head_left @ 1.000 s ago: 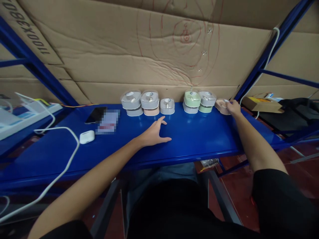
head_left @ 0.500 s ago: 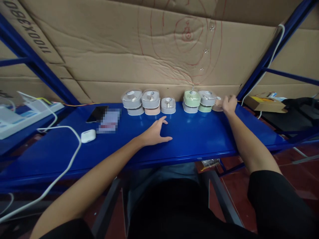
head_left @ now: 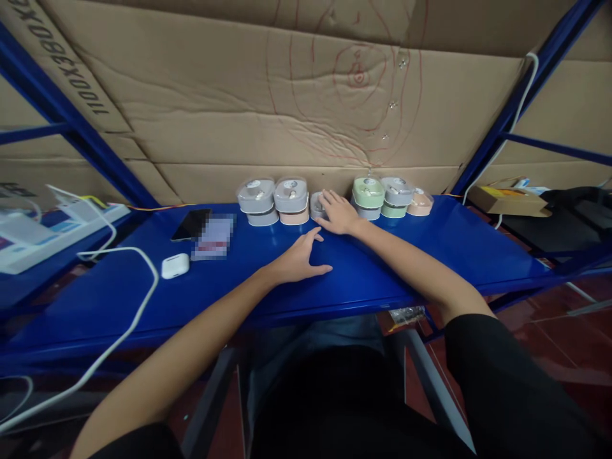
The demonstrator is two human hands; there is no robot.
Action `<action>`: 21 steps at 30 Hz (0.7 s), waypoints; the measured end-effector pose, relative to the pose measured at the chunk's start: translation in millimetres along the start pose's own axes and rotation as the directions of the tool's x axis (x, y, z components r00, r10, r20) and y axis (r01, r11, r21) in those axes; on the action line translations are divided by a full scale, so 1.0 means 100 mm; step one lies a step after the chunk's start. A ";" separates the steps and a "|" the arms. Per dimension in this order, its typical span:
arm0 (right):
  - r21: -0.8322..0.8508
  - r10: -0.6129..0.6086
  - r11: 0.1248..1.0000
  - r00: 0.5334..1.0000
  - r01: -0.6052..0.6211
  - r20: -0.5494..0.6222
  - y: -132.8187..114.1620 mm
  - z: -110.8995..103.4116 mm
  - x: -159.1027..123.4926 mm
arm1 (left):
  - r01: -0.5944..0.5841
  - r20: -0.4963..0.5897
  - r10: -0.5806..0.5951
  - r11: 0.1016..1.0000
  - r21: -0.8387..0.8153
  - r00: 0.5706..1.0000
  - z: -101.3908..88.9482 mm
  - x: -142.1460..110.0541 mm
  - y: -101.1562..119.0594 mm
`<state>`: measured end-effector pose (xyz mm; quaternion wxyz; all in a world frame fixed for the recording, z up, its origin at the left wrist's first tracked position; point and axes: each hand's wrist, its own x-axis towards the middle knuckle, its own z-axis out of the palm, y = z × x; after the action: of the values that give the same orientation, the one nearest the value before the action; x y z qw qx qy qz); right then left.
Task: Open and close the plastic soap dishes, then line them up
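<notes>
My right hand (head_left: 338,213) reaches over a single small grey lidded box (head_left: 316,208), fingers spread across its right side; whether they touch it I cannot tell. Just in front, my left hand (head_left: 297,260) lies low at the tabletop, thumb and fingers apart and holding nothing. To the left stand a grey-on-grey stack (head_left: 258,196) and a grey-on-peach stack (head_left: 291,196). Right of my right hand are a green-on-grey stack (head_left: 368,192), a grey-on-green stack (head_left: 396,191) and a single peach box (head_left: 421,202). Clear covers top the boxes.
The boxes line the back of a blue table (head_left: 268,293) against a cardboard wall (head_left: 215,140). On the left lie a dark phone (head_left: 190,224), a blurred-out flat item (head_left: 214,237), a white earbud case (head_left: 175,266) and a white cable (head_left: 138,312). An open carton (head_left: 507,200) sits at right.
My right hand has moved left from the peach box at the row's right end to the single grey box. The peach box now shows fully. My left hand has stayed in place.
</notes>
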<state>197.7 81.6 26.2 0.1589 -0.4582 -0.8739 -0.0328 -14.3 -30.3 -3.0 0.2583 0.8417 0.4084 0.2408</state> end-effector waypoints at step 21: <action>0.289 -0.119 0.956 0.971 0.055 0.207 -0.29 -0.57 -0.89 | -0.100 -0.176 0.077 0.987 -0.128 0.981 -0.13 0.03 -0.05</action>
<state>235.3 -17.0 55.9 0.1221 -0.3926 -0.9014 0.1358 -24.0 -22.3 4.2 0.2685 0.8158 0.3736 0.3505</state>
